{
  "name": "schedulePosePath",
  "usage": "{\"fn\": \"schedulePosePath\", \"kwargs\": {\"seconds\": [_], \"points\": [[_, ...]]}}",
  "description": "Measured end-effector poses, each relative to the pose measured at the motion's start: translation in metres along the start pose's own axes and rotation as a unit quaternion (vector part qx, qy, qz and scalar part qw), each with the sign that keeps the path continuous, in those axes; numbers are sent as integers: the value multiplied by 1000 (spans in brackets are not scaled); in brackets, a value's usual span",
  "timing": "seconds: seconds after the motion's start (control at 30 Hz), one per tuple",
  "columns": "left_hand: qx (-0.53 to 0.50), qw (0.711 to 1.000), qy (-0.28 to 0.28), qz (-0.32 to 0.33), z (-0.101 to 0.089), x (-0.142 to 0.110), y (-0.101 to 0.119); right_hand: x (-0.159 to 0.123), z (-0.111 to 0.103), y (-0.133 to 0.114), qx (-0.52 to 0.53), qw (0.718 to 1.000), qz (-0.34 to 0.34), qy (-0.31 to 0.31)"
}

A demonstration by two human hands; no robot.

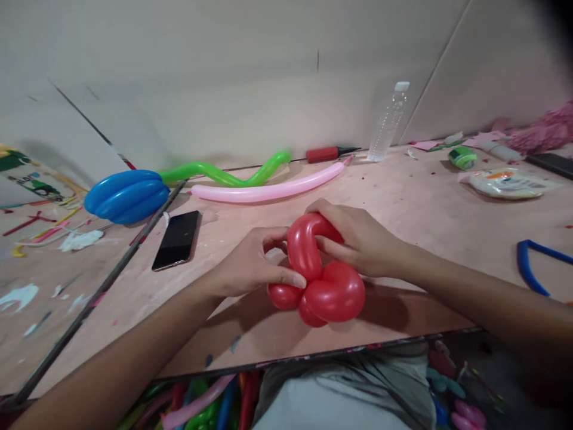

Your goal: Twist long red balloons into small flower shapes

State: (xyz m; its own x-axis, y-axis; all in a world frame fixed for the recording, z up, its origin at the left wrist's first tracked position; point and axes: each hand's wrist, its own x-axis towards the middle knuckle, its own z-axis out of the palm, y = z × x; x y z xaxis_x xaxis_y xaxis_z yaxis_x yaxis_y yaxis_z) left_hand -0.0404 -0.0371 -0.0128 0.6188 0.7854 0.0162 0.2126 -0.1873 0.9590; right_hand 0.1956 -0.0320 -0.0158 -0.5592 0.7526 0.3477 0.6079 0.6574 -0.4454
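Observation:
A red twisted balloon (pixel 338 292), bent into several rounded lobes, is held just above the near edge of the table. My left hand (pixel 253 263) grips it from the left, the thumb pressed on the twist where the lobes meet. From the right, my right hand (pixel 353 233) wraps its fingers round the upper bent length of the same balloon. Some fingertips of both hands are hidden behind it. Beyond my hands lies a long pink balloon (pixel 268 190), and behind that a wavy green balloon (pixel 242 179).
A blue bundled balloon (pixel 128 196) and a phone (pixel 178 240) lie on the left. Against the wall are a red hand pump (pixel 322 154) and an upright water bottle (pixel 388 122). A plastic packet (pixel 505 183), green roll (pixel 462 157) and blue balloon piece (pixel 528 269) lie right.

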Motion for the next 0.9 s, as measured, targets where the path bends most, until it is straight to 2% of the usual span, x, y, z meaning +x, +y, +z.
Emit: {"fn": "schedulePosePath", "kwargs": {"seconds": [0.1,0.2,0.3,0.37,0.53,0.67,0.77,0.9], "points": [[1,999,52,4,4,1,-2,-2,4,-1,88,996,22,-12],[-16,995,83,53,5,1,-8,-3,7,-2,170,985,31,-8],[-37,988,115,100,3,1,-14,-3,9,1,246,969,7,-20],[-33,986,128,98,0,2,-16,-4,11,2,269,962,-19,-28],[-83,989,94,73,-4,6,-17,-6,17,-1,305,950,-58,-9],[-112,993,23,35,1,4,-22,-11,23,-7,305,952,-26,0],[-147,987,50,28,11,3,-27,-15,31,-8,276,961,26,20],[-133,985,104,44,19,5,-32,-17,38,-7,223,973,49,32]]}}
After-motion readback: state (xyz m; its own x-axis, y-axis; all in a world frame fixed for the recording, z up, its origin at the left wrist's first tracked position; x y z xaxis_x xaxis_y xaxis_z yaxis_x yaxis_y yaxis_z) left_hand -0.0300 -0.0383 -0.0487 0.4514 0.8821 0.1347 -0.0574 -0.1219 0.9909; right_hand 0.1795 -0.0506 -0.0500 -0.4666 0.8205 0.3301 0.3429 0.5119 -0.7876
